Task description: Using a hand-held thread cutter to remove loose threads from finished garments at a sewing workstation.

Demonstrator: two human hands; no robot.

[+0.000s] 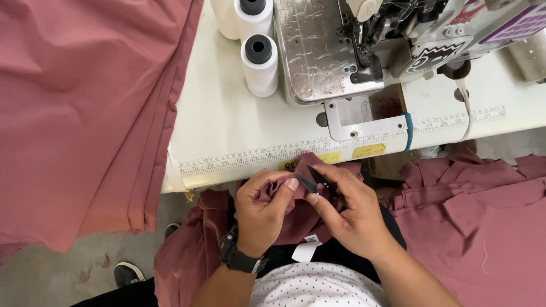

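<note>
My left hand [263, 211] pinches a bunched fold of dusty-pink fabric [296, 219] just below the table's front edge. A black watch sits on that wrist. My right hand [348, 211] holds small dark thread snips [314, 181], their blades pointing at the fabric fold by my left thumb. A white label [307, 250] hangs from the fabric over my lap.
A sewing machine [364, 45] stands on the pale table [227, 119], with a ruler strip [250, 154] along the front edge. Three white thread cones [259, 63] stand to its left. Pink fabric hangs at left [85, 113] and piles at right [483, 216].
</note>
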